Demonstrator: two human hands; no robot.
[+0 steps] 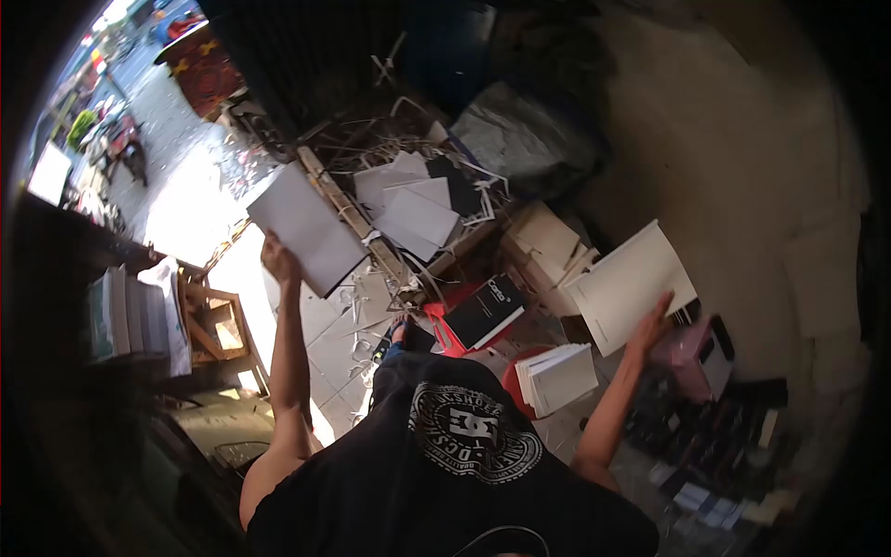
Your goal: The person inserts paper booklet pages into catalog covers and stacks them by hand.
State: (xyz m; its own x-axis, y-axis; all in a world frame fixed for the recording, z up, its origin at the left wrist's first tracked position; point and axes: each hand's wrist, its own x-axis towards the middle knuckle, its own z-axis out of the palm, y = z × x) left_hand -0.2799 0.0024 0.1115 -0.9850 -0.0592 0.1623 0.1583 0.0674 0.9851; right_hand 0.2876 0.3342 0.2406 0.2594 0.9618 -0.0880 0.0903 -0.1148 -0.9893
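Note:
My left hand (277,261) is raised at the left, holding the lower corner of a flat white sheet (306,227). At the right, my right hand (651,326) grips the bottom edge of a thick white pad of paper (631,281). Between my arms lie a black book (484,311) on a red stool (443,331) and a stack of white booklets (557,377). My black printed T-shirt (464,446) fills the bottom of the view.
Loose white sheets (414,209) and paper trimmings litter the floor ahead. A grey sack (520,139) lies beyond them. Stacked books stand on a dark shelf (130,316) at the left beside a wooden crate (215,325). A pink box (692,357) sits under my right hand.

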